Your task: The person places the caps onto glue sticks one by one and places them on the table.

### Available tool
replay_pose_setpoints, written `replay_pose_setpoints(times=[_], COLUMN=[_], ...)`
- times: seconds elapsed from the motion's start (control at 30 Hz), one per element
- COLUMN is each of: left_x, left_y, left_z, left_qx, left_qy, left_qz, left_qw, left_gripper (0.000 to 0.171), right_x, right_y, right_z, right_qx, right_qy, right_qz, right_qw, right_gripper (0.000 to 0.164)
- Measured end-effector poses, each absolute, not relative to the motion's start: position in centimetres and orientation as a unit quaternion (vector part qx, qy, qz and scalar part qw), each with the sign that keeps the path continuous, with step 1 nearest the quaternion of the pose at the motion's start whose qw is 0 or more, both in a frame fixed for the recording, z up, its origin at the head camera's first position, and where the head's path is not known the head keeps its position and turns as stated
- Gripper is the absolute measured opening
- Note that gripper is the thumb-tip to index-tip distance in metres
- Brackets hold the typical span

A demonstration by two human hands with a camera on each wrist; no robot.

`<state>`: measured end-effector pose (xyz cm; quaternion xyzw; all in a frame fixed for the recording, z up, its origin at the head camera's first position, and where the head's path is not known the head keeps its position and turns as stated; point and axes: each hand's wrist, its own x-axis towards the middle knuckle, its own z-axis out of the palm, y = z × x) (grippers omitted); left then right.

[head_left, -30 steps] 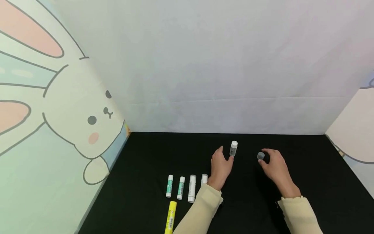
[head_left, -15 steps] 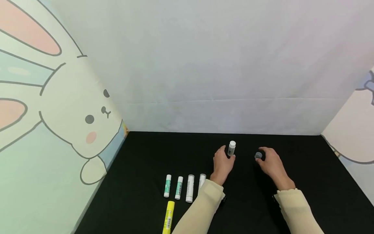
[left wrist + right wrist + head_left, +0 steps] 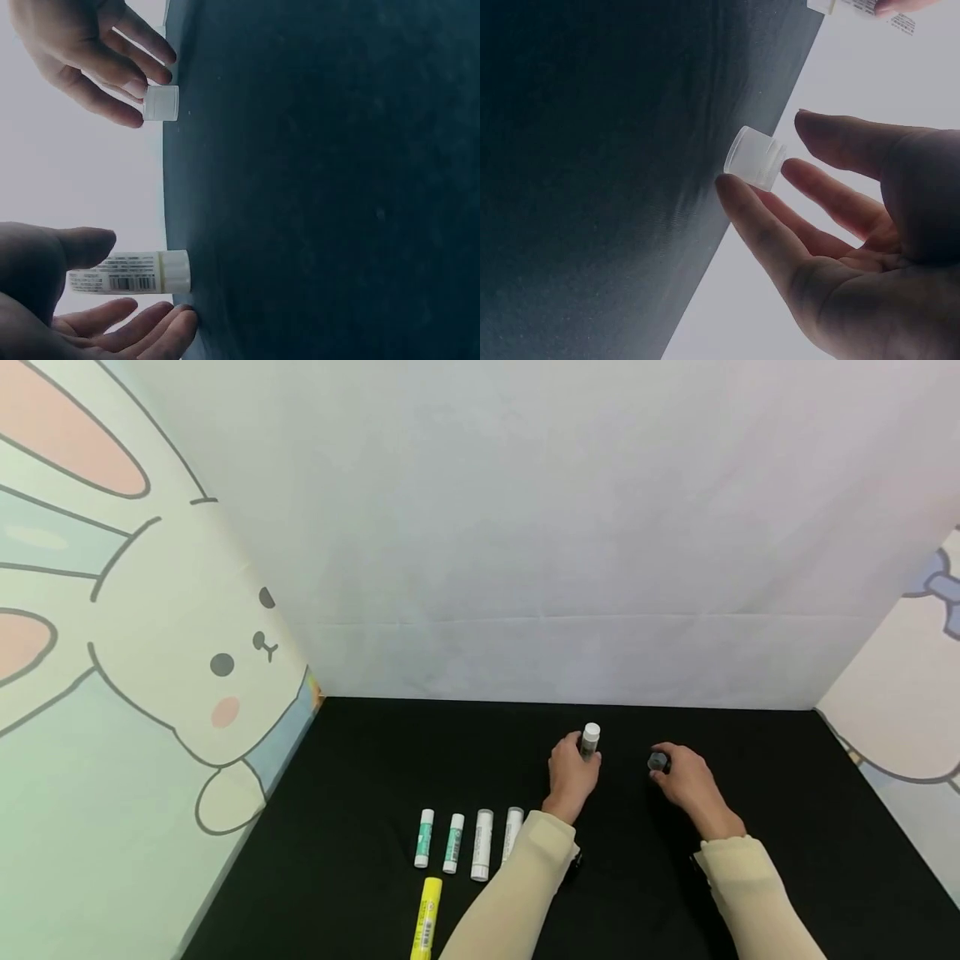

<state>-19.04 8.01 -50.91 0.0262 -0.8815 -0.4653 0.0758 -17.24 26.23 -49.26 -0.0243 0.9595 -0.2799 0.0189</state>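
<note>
A small white glue stick (image 3: 591, 737) stands upright on the black table in the head view. My left hand (image 3: 572, 774) is around its near side. In the left wrist view the thumb (image 3: 88, 247) lies over the labelled glue stick (image 3: 132, 273), while a gap shows between the stick and the other fingers (image 3: 142, 330). Beside a small translucent cap (image 3: 657, 762) is my right hand (image 3: 688, 783). The right wrist view has fingertips (image 3: 731, 187) at the cap (image 3: 754, 157), with the thumb (image 3: 840, 139) apart from it.
To the left of my left forearm lie two green-and-white glue sticks (image 3: 423, 838), a white glue stick (image 3: 482, 845) and another white one (image 3: 513, 831) partly behind the sleeve. Nearer is a yellow tube (image 3: 427, 917). A pale cloth wall (image 3: 570, 660) borders the table's far edge.
My left hand has moved forward and closer around the upright glue stick. My right hand has stayed close beside the cap. The view has shifted slightly.
</note>
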Motion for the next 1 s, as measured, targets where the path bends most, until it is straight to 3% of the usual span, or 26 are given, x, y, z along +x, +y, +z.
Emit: replay_pose_setpoints(times=[0.37,0.67,1.0], left_x=[-19.1,-17.8,-15.0], left_y=[7.4,6.8,6.0], left_z=[-51.1,-51.3,-49.8], left_qx=[0.006,-0.016,-0.058], left_qy=[-0.879,-0.868,-0.876], left_qz=[-0.467,-0.489,-0.473], left_qw=[0.097,0.080,0.074], left_gripper=[0.020,0.012,0.019], right_x=[-17.6,-17.0,-15.6], right_y=[25.2,24.9,24.0], right_z=[-49.2,-49.6,-48.8], right_qx=[-0.032,-0.029,-0.009], right_qy=[0.958,0.953,0.948], right_qz=[-0.286,-0.301,-0.316], right_qw=[0.008,-0.012,-0.041], right_gripper=[0.023,0.025,0.027])
